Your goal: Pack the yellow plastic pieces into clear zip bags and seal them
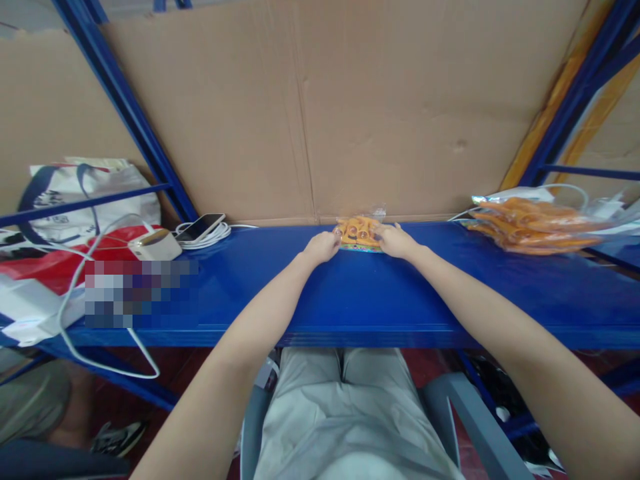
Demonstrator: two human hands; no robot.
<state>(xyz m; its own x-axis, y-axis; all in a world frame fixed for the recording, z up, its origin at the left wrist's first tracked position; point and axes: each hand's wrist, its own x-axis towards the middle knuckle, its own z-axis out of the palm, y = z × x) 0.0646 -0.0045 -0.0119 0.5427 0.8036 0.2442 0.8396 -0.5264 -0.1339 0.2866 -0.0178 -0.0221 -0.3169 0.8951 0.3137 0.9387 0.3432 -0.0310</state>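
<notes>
Nearest to me I see pale trousers (pixel 345 413) between the armrests of a grey chair (pixel 450 393). Past them runs the blue surface (pixel 365 293), with both forearms stretched over it. Toward its far side, my view shows a clear bag (pixel 356 230) of orange pieces lying between the two hands. The left hand (pixel 321 247) has its grip closed on the bag's left edge; the right hand (pixel 397 241) touches the right side, though I can't tell whether that grip is pinching. Well to the right sits a pile of similar bags (pixel 535 227); to the left, a phone (pixel 200 229). A cardboard wall (pixel 350 113) stands behind.
</notes>
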